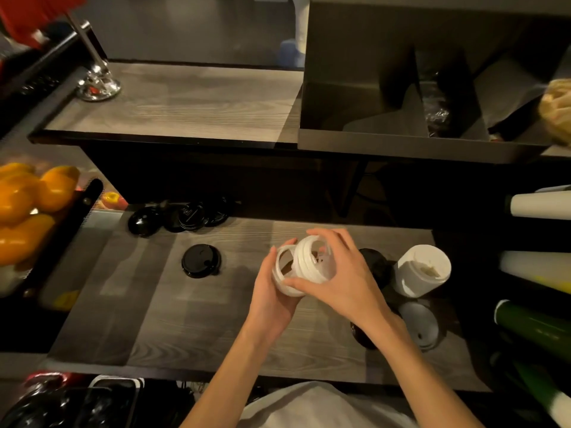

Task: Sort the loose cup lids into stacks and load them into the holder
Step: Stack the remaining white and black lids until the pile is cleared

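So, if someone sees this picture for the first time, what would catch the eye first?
Probably the white lids at the centre of the counter, held between the left hand and the right hand. Next, the bright oranges at the left edge stand out against the dark surroundings. The single black lid lying alone on the grey counter also draws attention.

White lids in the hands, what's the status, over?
Left hand and right hand both grip the white lids above the counter. Black lids loose on counter. Holder not yet loaded. Nothing in the way.
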`<state>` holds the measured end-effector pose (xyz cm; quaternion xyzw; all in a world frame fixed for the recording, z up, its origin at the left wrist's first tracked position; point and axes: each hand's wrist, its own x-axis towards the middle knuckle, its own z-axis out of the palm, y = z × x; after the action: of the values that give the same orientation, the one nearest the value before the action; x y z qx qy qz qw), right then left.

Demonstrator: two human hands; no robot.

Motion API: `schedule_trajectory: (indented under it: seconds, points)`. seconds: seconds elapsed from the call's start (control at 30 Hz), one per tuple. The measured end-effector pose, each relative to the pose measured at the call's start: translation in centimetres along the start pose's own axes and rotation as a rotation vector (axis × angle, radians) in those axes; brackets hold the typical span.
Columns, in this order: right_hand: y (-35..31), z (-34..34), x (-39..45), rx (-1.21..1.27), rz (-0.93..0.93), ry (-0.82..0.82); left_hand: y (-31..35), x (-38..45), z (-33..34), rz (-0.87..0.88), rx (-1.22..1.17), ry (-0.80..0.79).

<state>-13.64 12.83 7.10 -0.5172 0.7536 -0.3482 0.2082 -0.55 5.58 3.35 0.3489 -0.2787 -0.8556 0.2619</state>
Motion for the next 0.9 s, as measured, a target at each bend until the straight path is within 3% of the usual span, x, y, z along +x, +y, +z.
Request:
schedule_trajectory:
  seconds: [0.17, 0.27, 0.4, 0.57, 0.67, 0.9]
  points:
    - [-0.7, 0.1, -0.2, -0.163, -0.040, -0.080, -0.6, -0.7, 0.9, -0.086, -0.067, -0.030]
    - [0.0, -0.9, -0.6, 0.010, -0.033, -0.146, -0.7, -0.7, 0.7, -0.042, -0.068, -0.031]
    - [0.6, -2.1, -1.0, 0.067, -0.073, -0.160, -0.8, -0.8, 0.5, -0.043, -0.053, -0.028]
    - [1.1, -3.6, -1.2, 0.284, -0.037, -0.010, -0.5, -1.5, 0.7, -0.021, -0.135, -0.055]
    - [1.4, -4.7, -1.1, 0.231, -0.039, 0.024, -0.5, -1.5, 0.7, -0.008, -0.150, -0.057]
    - [0.4, -4.5, -1.7, 0.128, -0.100, -0.088, -0.5, -1.9, 1.1, 0.020, -0.066, -0.026]
